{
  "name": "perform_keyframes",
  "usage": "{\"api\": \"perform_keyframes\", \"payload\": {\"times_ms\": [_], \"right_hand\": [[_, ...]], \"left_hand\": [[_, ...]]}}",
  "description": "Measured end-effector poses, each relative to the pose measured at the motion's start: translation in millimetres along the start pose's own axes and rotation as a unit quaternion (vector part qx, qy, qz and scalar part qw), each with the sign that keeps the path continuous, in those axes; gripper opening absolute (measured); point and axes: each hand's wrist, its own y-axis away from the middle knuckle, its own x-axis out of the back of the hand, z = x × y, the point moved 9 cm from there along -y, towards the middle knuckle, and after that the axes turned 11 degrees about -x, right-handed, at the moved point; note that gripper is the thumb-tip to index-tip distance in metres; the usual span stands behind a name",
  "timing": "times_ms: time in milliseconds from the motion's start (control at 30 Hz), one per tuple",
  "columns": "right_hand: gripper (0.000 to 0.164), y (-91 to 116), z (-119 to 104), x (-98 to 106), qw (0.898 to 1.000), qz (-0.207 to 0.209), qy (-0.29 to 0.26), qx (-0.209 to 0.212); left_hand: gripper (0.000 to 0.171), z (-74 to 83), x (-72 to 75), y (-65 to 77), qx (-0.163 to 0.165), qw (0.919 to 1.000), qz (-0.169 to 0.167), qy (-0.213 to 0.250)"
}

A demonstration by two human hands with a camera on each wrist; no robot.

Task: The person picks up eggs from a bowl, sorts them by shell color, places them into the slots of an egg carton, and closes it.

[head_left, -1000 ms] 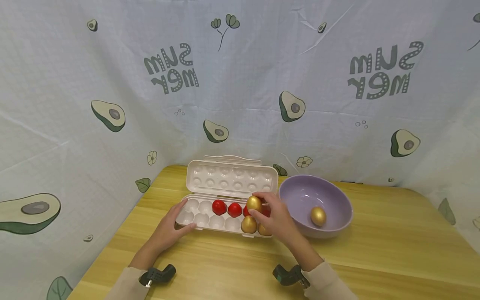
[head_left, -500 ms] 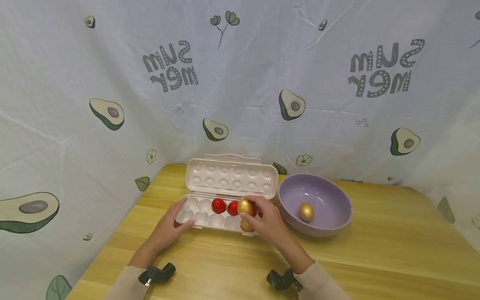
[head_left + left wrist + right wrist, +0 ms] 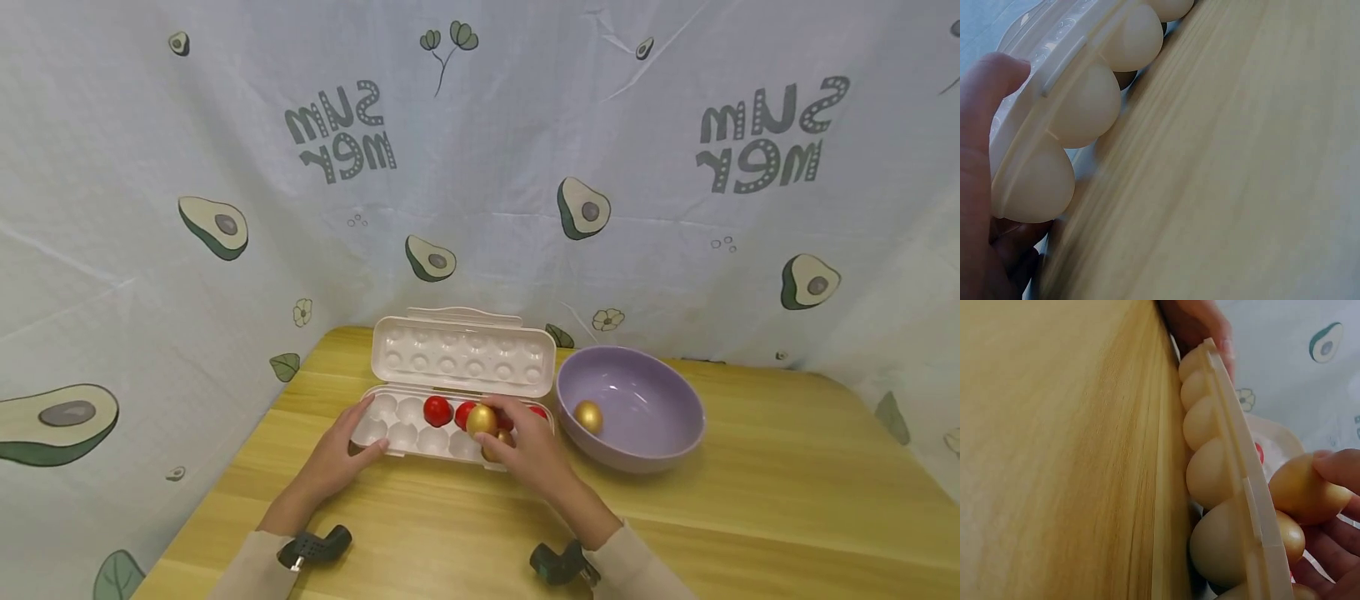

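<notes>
An open cream egg carton (image 3: 402,435) lies on the table. My left hand (image 3: 330,460) grips its left end, the thumb over the front rim in the left wrist view. Between thumb and fingers my right hand (image 3: 538,448) pinches a gold egg (image 3: 481,421) just above the carton's front row. Another gold egg (image 3: 1290,536) sits in that row beside it, as the right wrist view shows. Red eggs (image 3: 438,411) occupy part of the back row; my right hand covers some of them and the front right cups. The cups at the left hold nothing.
Right of the carton stands a purple bowl (image 3: 667,400) with one gold egg (image 3: 588,417) inside. The carton's raised lid (image 3: 461,357) leans back toward a printed cloth (image 3: 495,167) hanging behind the wooden table (image 3: 420,525).
My right hand has shifted left with the gold egg and lowered it slightly. The egg in the bowl has rolled to the left. My left hand keeps its place on the carton.
</notes>
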Motion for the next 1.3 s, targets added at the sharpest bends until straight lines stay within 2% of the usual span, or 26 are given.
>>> {"api": "perform_keyframes", "payload": {"times_ms": [367,633,867,1167,1300], "right_hand": [[0.047,3.7,-5.7,-10.3,0.997,-0.016,0.06,0.054],[0.04,5.7,-7.6,-14.2,0.99,-0.008,0.116,0.086],[0.035,4.4,-3.6,-13.7,0.992,-0.018,0.102,0.075],[0.035,0.0,1.4,-7.3,0.998,-0.038,0.05,0.02],[0.035,-3.1,-0.6,2.5,0.998,-0.034,0.048,0.031]], "left_hand": [[0.076,2.9,2.1,-0.1,-0.01,0.9999,0.002,-0.003],[0.077,2.2,2.1,-0.5,-0.007,1.0,0.001,-0.003],[0.077,0.6,1.6,0.2,-0.003,1.0,0.001,-0.004],[0.077,0.0,1.4,0.1,-0.006,1.0,0.003,-0.003],[0.077,0.3,1.5,0.0,-0.005,1.0,0.003,-0.003]]}}
